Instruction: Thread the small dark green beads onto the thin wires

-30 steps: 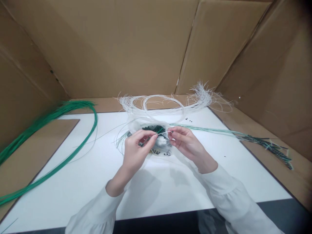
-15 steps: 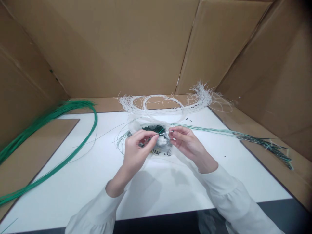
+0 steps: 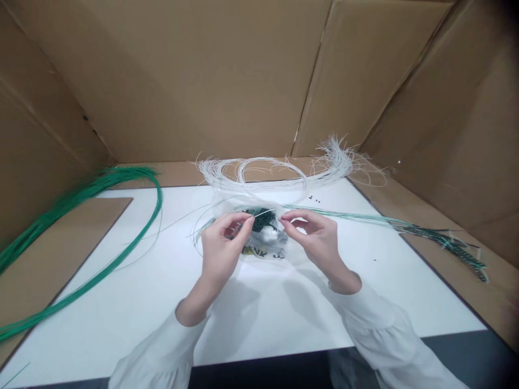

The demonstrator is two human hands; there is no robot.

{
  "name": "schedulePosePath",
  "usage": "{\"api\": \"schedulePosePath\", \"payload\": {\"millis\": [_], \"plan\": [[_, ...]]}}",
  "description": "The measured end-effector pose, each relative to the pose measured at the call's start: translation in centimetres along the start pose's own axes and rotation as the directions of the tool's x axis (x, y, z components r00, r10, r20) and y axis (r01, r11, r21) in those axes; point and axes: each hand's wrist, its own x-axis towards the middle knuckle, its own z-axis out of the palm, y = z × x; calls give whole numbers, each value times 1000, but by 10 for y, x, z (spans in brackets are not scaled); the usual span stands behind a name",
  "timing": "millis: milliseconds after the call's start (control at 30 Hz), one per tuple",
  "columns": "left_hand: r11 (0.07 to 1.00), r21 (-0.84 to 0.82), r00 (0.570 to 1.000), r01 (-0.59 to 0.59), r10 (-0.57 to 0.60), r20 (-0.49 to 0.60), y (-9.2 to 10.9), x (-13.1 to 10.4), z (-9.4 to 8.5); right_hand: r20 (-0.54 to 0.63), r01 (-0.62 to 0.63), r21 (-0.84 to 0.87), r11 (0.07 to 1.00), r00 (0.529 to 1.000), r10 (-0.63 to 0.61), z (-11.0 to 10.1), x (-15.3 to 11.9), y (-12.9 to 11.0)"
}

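Observation:
Between finger and thumb, my left hand (image 3: 224,242) pinches a thin white wire (image 3: 264,213), whose free end points up to the right. My right hand (image 3: 316,240) is closed in a pinch to the right of that end; anything between its fingertips is too small to make out. A gap separates the two hands. Below and behind them lies an open clear plastic bag (image 3: 271,250) with dark lettering. Small dark green pieces (image 3: 263,220) fill part of the bag.
A coil of white wires (image 3: 279,186) lies at the back of the white board (image 3: 162,302). Long green wires (image 3: 138,243) curve along the left. Thin green strands run right to a dark beaded bundle (image 3: 458,251). Cardboard walls (image 3: 182,81) surround the board.
My hands have moved apart, the left one slightly leftward. The white wire's tip no longer reaches my right fingertips.

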Motion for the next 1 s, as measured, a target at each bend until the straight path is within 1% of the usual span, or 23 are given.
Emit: {"api": "schedulePosePath", "payload": {"millis": [267, 400, 533, 667, 1000], "plan": [[999, 27, 999, -27, 26, 28, 1, 1, 1, 6, -32, 57, 998, 999, 31, 0, 2, 0], [999, 29, 997, -43, 41, 70, 2, 0, 1, 15, -75, 69, 995, 997, 74, 1, 1, 0], [998, 24, 992, -60, 57, 113, 2, -1, 3, 10, -81, 60, 995, 997, 81, 1, 1, -2], [998, 22, 992, -57, 54, 113, 1, -2, 2, -22, -87, 88, 992, 996, 89, 2, 3, -4], [997, 41, 992, -65, 60, 114, 3, -2, 2, -21, -94, 124, 988, 995, 98, -1, 3, -6]]}}
